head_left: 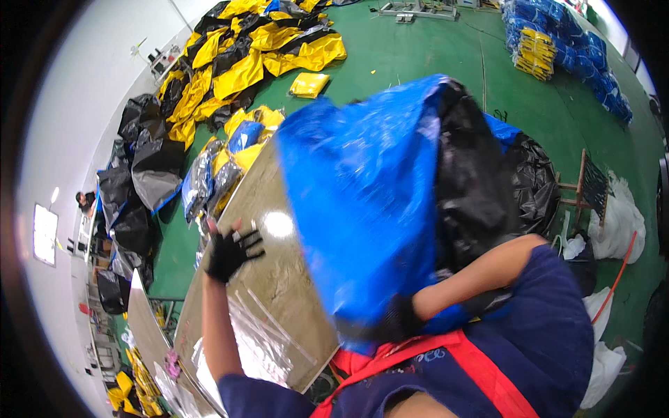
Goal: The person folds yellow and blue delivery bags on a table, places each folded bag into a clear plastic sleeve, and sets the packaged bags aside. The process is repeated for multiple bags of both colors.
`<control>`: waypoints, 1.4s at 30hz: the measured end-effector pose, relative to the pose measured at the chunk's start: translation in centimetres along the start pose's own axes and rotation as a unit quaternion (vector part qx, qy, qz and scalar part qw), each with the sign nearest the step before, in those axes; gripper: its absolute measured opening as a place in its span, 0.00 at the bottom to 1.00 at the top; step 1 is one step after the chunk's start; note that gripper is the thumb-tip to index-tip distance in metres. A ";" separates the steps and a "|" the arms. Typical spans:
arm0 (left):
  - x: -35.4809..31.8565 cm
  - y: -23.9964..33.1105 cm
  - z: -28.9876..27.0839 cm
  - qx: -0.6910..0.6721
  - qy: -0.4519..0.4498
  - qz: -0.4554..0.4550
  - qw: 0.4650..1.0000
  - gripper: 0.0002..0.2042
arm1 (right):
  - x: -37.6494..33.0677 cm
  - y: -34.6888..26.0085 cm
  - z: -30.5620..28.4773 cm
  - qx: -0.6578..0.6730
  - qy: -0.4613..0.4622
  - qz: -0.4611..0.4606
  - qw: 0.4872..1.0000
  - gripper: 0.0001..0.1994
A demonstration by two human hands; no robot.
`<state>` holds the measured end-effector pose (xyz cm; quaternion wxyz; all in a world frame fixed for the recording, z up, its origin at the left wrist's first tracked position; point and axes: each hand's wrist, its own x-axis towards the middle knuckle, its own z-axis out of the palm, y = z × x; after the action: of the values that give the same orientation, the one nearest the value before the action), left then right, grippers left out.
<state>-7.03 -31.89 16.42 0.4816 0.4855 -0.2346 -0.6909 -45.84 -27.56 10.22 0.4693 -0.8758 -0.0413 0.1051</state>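
Observation:
A large plastic tarp (362, 188), blue on one side and black on the other, stands up in folds in front of me, over the right part of the table. My right hand (397, 319), in a black glove with bare fingertips, is closed on the tarp's near lower edge; motion blurs it and folds hide some fingers. My left hand (233, 254), gloved the same way, is raised over the left part of the table with its fingers spread and nothing in them. Clear plastic bags (261, 348) lie on the table below my left forearm.
The brown table (279, 272) has a shiny top. Yellow and black tarps (237, 70) are heaped at the far left, with black sheets (157, 171) along the wall. Blue bundles (571, 42) are stacked far right. A wooden stand (582, 188) and white sacks (620, 216) are at right.

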 end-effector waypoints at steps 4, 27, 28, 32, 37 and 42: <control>1.1 5.4 0.7 0.183 -0.020 -0.017 0.983 0.37 | 10.8 -1.8 8.9 -0.195 -0.019 -0.136 0.971 0.22; -18.9 -16.4 -20.1 0.605 0.643 0.194 0.428 0.30 | -0.9 17.7 -19.4 -0.211 0.458 0.463 0.729 0.17; -13.8 -15.0 -15.8 0.661 0.546 0.277 0.434 0.29 | 0.1 21.2 -19.2 -0.234 0.417 0.526 0.703 0.20; 0.5 -10.6 1.8 0.768 0.268 0.312 0.490 0.31 | 4.8 22.7 -15.6 -0.623 0.389 0.340 0.587 0.27; 9.9 -14.6 4.4 0.769 0.184 0.300 0.533 0.36 | 6.8 20.3 -13.7 -0.476 0.461 0.326 0.674 0.24; 10.4 -14.7 5.9 0.731 0.144 0.298 0.597 0.35 | 5.5 19.3 -14.4 -0.351 0.375 0.480 0.712 0.23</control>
<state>-19.45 -35.78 2.62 0.1724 0.6711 -0.7205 -0.0278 -37.80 -49.05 1.17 -0.0083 -0.8471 0.5296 -0.0426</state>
